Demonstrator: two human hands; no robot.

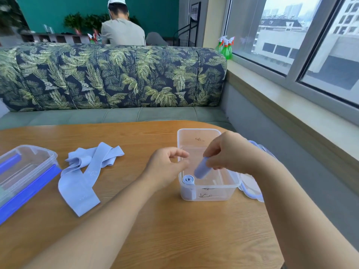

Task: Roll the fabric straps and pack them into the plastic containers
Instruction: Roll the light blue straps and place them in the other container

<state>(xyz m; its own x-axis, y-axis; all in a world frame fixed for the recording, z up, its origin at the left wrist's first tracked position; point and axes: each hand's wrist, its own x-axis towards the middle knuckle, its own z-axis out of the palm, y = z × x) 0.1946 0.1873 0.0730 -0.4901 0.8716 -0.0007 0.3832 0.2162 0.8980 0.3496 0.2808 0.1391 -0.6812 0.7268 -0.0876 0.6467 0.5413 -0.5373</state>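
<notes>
A clear plastic container (pixel 229 188) stands open on the wooden table, right of centre. One rolled light-blue strap (pixel 188 180) stands in its near left corner. My right hand (pixel 227 152) pinches a second rolled strap (pixel 201 168) over the container's middle, tilted downward. My left hand (pixel 167 166) hovers beside the container's left wall, fingers loosely curled, holding nothing. Loose unrolled blue straps (pixel 87 171) lie in a heap on the table to the left.
A second clear container with blue clips (pixel 25 175) sits at the table's left edge. A lid (pixel 252 187) lies right of the open container. Behind the table is a leaf-patterned sofa (pixel 116 74), a person seated beyond it, and windows at right.
</notes>
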